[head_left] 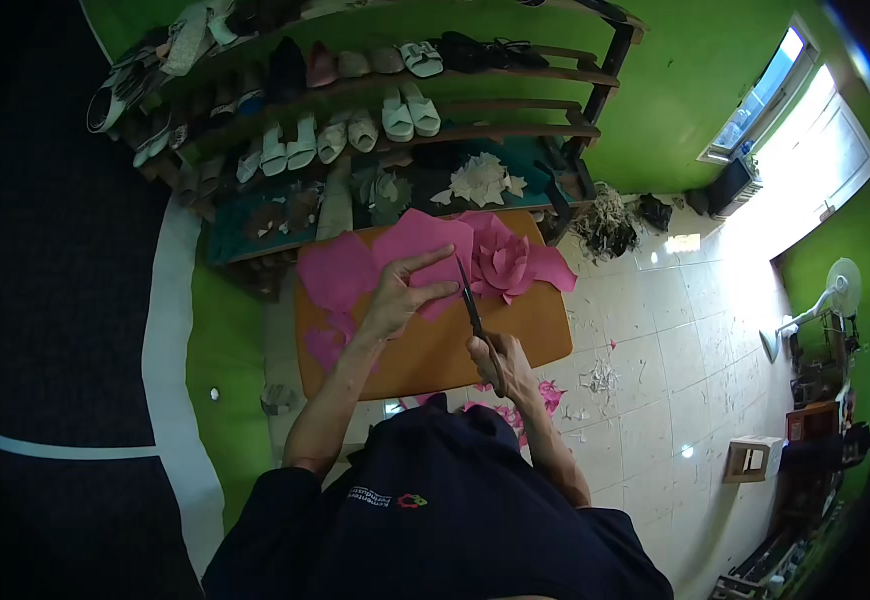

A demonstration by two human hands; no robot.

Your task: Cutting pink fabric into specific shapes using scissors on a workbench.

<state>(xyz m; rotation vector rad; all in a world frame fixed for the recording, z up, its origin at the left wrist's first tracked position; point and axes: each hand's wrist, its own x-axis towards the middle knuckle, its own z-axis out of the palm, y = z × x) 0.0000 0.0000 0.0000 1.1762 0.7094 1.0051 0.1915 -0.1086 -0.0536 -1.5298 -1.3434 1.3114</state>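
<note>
Currently, the right hand [507,366] is wrapped around dark scissors [471,306], blades beside a large pink sheet [420,235] over the brown tabletop [435,362]. The left hand [396,302] is at that sheet, two fingers spread; whether it pinches it, I cannot tell. A layered pink flower [503,262] lies just to the sheet's right.

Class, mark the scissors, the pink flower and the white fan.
Scissors [474,317], head view: dark middle section.
Pink flower [504,264], head view: inner petals.
White fan [843,287], head view: round head.
</note>
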